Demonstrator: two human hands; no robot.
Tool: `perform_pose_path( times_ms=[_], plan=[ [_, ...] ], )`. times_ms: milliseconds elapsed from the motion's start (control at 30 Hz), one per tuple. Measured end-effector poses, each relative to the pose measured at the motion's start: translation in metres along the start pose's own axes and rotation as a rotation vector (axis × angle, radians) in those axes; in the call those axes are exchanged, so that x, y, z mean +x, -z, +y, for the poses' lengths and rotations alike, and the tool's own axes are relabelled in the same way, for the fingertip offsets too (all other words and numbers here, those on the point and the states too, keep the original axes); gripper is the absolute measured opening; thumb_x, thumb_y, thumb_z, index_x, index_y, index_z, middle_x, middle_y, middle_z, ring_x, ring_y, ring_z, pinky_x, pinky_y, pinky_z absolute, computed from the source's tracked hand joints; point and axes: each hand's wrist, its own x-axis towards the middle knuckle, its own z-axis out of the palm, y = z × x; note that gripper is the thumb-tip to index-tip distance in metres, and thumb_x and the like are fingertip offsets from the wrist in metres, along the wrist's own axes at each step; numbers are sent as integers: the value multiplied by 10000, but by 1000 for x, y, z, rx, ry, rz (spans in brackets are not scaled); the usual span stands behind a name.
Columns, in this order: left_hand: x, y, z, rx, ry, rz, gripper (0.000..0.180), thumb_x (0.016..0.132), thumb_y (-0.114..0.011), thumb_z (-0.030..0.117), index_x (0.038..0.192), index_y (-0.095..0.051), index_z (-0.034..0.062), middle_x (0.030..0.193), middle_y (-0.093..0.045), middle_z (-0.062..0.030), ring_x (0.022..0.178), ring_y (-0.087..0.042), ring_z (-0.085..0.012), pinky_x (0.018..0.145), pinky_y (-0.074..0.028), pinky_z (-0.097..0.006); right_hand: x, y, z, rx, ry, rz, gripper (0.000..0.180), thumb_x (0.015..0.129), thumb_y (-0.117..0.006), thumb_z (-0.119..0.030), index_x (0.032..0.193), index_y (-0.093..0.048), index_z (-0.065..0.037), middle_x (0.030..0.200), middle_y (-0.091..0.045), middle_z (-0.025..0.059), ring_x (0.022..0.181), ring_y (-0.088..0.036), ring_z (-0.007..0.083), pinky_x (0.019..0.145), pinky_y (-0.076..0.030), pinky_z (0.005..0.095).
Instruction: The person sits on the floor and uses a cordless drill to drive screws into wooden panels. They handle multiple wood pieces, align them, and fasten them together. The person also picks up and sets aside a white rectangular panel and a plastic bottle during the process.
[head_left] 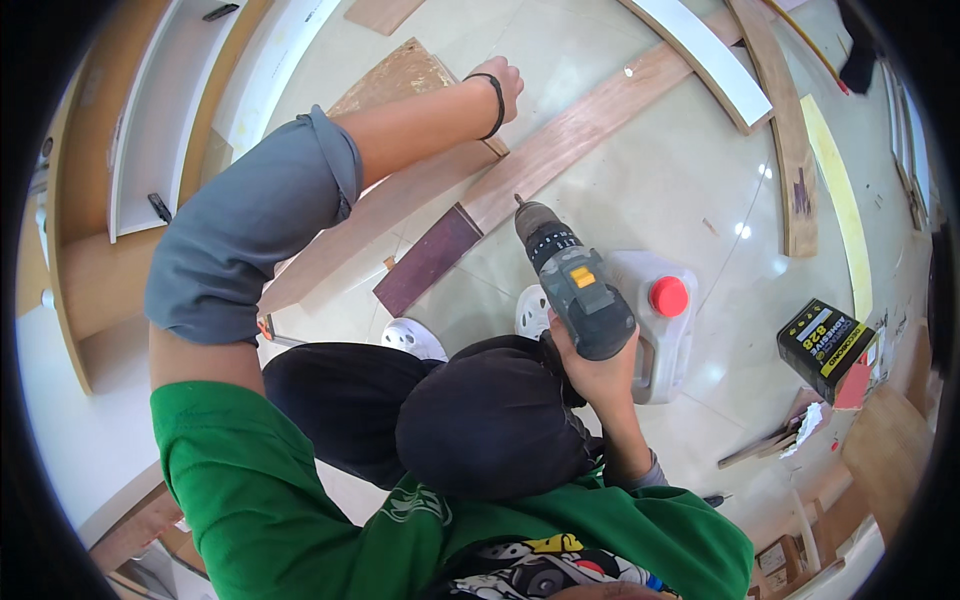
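Observation:
My right hand (pixel 607 378) is wrapped round the grip of a cordless drill (pixel 572 280), dark camouflage in colour with an orange patch on top. Its chuck and short bit tip up and left, above the floor. My left hand (pixel 503 86) is stretched forward in a closed fist, a black band round the wrist; whatever is in the fingers is hidden. Below that forearm stands a wooden panel (pixel 395 215), beside a worn wooden board (pixel 393 80). A long wooden plank (pixel 585 120) runs diagonally on the floor, near a short dark-red piece (pixel 430 260) at the panel.
A white jug with a red cap (pixel 668 297) stands right of the drill. Farther right are a black-and-yellow can (pixel 825 345), a yellow strip (pixel 838 200) and a wooden board (pixel 785 140). A white-edged board (pixel 705 60) lies at the top; a cabinet frame (pixel 165 110) fills the left.

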Motion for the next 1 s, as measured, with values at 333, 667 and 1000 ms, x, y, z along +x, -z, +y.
perform_pose_path(
  times_ms=[333,667,1000],
  plan=[
    [14,-26,-37,-226,-17,455,166,768,-742,155,923,-691,131,987,-604,-35,1035,-587,-196,808,-492,-325,-7,-2,10,-16,-43,12,324,724,-762,-31,1022,-643,9,848,-697,169,802,-723,294,730,-545,327],
    [-53,-5,-82,-242,261,952,237,798,-757,312,791,-606,130,915,-574,-8,924,-573,-206,724,-452,-355,-23,-6,5,-21,-115,75,290,763,-766,-72,1009,-661,42,832,-724,148,773,-715,205,738,-539,325],
    [-197,-47,-1,-2077,906,1636,475,957,-608,505,931,-659,33,781,-611,3,678,-551,-79,598,-446,-239,-15,-21,22,23,-234,102,229,810,-742,-73,997,-684,45,834,-722,99,754,-699,166,710,-543,328]
  ],
)
